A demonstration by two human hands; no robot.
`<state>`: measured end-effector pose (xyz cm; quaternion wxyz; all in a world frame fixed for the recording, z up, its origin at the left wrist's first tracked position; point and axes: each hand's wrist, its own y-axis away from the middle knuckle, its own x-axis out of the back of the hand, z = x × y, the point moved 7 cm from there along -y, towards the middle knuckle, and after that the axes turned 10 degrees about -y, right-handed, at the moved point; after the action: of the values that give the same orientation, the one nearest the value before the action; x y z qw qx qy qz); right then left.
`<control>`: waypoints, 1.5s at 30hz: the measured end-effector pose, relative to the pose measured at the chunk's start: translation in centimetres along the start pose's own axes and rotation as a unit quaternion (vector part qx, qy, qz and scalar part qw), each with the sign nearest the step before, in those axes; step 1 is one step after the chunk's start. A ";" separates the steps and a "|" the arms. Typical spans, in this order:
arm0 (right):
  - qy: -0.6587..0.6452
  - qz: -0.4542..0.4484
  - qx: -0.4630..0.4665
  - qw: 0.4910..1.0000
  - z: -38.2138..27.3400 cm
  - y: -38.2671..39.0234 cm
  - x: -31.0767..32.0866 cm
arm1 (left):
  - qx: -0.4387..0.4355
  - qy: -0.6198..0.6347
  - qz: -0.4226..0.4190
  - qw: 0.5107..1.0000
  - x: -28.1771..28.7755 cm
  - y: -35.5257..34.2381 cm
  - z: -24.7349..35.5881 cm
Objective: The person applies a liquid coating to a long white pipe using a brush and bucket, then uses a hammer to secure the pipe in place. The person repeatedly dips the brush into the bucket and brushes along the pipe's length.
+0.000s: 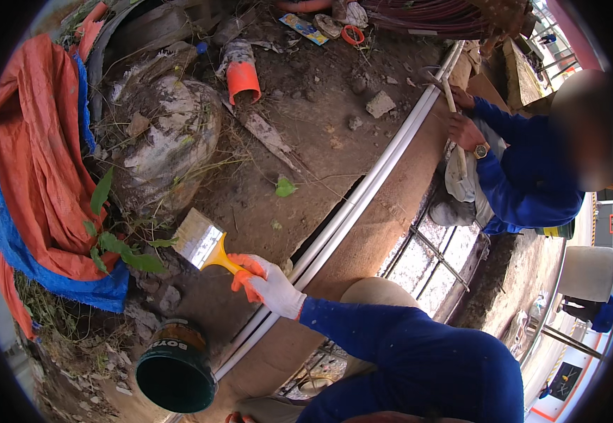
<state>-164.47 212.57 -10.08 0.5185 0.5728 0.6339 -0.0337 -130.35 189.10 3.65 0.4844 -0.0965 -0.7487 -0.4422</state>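
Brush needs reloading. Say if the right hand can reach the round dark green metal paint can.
Probably yes: the paint can stands open close below the right hand holding the yellow-handled paintbrush, nothing between.

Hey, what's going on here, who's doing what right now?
A person in blue sleeves, wearing a white and orange work glove on one hand, holds a wide flat paintbrush with a yellow handle, bristles raised over the dirt ground. Which hand it is cannot be told for sure. A dark green open paint can stands just below. Long white pipes run diagonally along a brown ledge. Further along, a co-worker in blue has both hands at the pipes.
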 end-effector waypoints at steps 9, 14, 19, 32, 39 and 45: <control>0.007 -0.013 0.004 1.000 -1.4 0.6 -0.7 | -0.030 -0.015 0.070 0.997 -0.5 0.5 -0.5; 0.002 -0.026 0.004 1.000 -1.8 1.3 -1.2 | -0.012 -0.037 0.051 0.998 -0.1 1.1 0.4; 0.003 -0.032 0.012 0.999 -2.0 1.5 -1.4 | -0.014 -0.020 0.045 0.999 -0.3 1.7 0.5; 0.015 -0.037 0.023 0.999 -1.6 2.0 -1.7 | -0.023 0.000 0.049 0.999 -1.7 1.5 -0.4; 0.017 -0.050 0.020 0.998 -2.0 2.4 -1.9 | -0.023 0.009 0.048 0.999 -2.1 1.4 -0.8; 0.010 -0.052 0.015 0.998 -2.0 2.3 -1.7 | -0.024 0.013 0.047 0.999 -2.5 1.0 -0.9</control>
<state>-164.25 213.42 -6.69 0.5008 0.5472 0.6676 -0.0639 -127.96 189.73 2.31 0.5121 -0.1377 -0.7260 -0.4379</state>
